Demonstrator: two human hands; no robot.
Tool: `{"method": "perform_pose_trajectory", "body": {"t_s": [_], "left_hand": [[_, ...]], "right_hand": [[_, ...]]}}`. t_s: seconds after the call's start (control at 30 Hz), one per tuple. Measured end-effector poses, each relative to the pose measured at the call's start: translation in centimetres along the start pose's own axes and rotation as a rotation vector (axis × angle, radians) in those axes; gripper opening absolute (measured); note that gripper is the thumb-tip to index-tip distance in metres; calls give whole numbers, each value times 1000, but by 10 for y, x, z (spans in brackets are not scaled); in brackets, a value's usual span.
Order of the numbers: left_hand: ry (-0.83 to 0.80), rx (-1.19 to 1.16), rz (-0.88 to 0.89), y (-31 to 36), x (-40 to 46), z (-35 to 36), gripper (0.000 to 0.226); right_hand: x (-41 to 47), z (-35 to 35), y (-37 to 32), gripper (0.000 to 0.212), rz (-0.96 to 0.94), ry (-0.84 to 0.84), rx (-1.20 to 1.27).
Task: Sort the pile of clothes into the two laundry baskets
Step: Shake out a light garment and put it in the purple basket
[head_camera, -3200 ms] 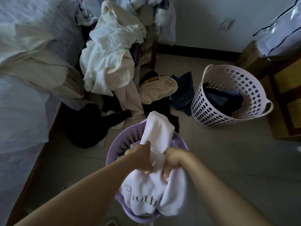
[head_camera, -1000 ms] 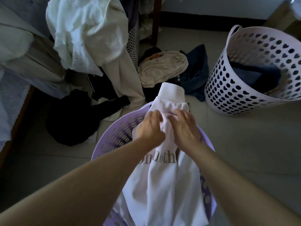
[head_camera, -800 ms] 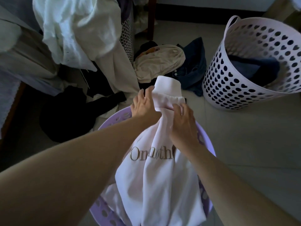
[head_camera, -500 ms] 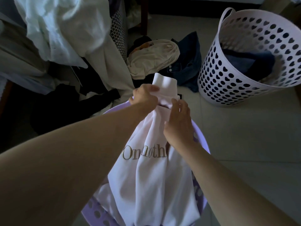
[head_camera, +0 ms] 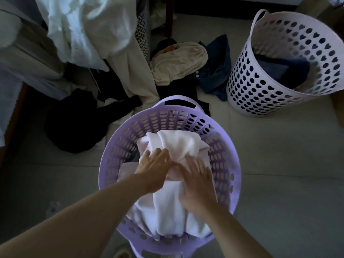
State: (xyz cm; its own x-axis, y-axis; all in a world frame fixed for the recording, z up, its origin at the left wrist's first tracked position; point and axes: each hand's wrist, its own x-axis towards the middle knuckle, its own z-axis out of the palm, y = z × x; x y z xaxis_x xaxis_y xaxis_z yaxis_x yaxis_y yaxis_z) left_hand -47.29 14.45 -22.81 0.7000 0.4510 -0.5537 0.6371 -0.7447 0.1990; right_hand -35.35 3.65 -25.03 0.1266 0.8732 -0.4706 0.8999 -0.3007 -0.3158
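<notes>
A purple laundry basket [head_camera: 115,146] stands on the floor right below me. Inside it lies a white sweatshirt [head_camera: 167,207], bunched up. My left hand [head_camera: 152,170] and my right hand [head_camera: 197,185] both lie flat on the sweatshirt with straight fingers, pressing it down into the basket. A white basket [head_camera: 256,90] with heart-shaped holes stands at the upper right and holds dark blue clothes [head_camera: 279,68]. The pile on the floor beyond the purple basket includes a beige garment [head_camera: 178,63], a dark blue garment [head_camera: 216,71] and black clothes [head_camera: 74,120].
White and cream fabrics [head_camera: 89,28] hang down at the upper left over a patterned hamper [head_camera: 143,34]. A dark wooden leg [head_camera: 169,15] stands behind the pile. Pale floor tiles [head_camera: 279,174] spread to the right of the purple basket.
The sweatshirt has gone from draped over the basket rim, lettering showing, to bunched inside. Both hands moved down from its collar and now press on it with flat fingers.
</notes>
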Motion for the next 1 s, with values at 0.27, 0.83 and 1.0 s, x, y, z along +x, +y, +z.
{"method": "perform_pose_trajectory", "body": {"t_s": [0.27, 0.83, 1.0], "left_hand": [[-380, -21, -118, 2, -3, 98, 116], [-411, -21, -185, -44, 72, 230, 95], [-454, -21, -176, -40, 64, 208, 94]], "right_hand": [[11, 86, 7, 95, 62, -204, -163], [90, 216, 22, 85, 160, -406, -170], [84, 193, 13, 76, 156, -475, -199]]}}
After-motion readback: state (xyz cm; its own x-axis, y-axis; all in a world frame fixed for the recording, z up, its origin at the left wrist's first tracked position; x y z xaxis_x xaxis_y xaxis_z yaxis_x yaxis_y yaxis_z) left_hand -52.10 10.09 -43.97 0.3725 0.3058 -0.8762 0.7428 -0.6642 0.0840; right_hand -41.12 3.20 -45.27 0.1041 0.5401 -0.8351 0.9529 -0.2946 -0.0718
